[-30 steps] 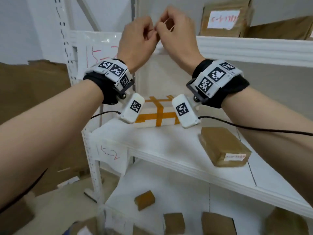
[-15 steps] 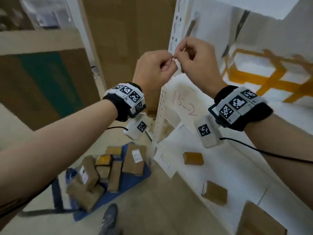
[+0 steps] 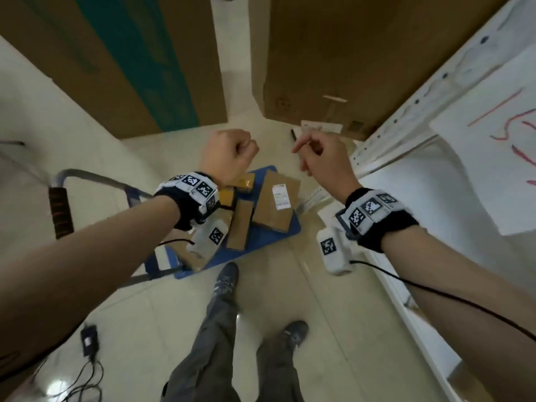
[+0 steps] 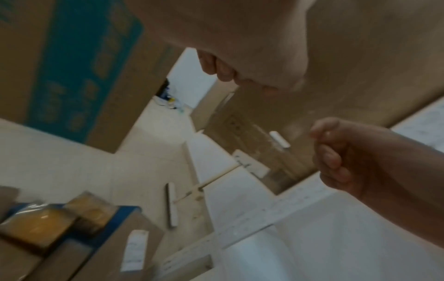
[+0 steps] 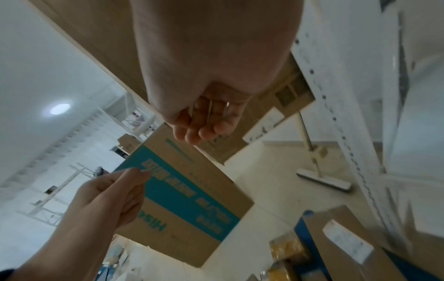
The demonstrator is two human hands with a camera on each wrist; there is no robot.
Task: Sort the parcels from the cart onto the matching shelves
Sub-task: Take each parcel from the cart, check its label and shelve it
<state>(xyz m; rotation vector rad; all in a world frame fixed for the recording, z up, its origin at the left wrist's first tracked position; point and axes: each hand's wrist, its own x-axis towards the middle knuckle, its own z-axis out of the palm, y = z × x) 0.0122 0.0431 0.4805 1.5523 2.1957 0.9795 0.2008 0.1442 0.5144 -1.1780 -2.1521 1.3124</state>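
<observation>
Both of my hands hang in the air above the cart, a short way apart. My left hand [image 3: 245, 149] is balled into a fist with nothing seen in it. My right hand [image 3: 301, 147] has its fingers curled and the thumb pressed to the forefinger; I see nothing held. Below them, the blue cart [image 3: 264, 242] carries several parcels: a wide brown box with a white label [image 3: 275, 204], a long narrow brown box [image 3: 240, 227] and yellowish packets [image 3: 246, 181]. The white shelf unit [image 3: 435, 184] stands at the right, bearing a paper sheet with red writing [image 3: 493, 140].
Two tall cardboard boxes [image 3: 333, 53] lean at the back, one with a teal band [image 3: 130, 53]. A floor squeegee [image 4: 171, 205] lies by the shelf post. The cart's handle [image 3: 61, 213] is at left. My legs and shoes [image 3: 226, 280] stand behind the cart. A black adapter with cables [image 3: 88, 340] lies on the floor.
The view has swung from the shelves down to the cart and floor. My hands, whose fingertips were pinched together, have come apart and lowered.
</observation>
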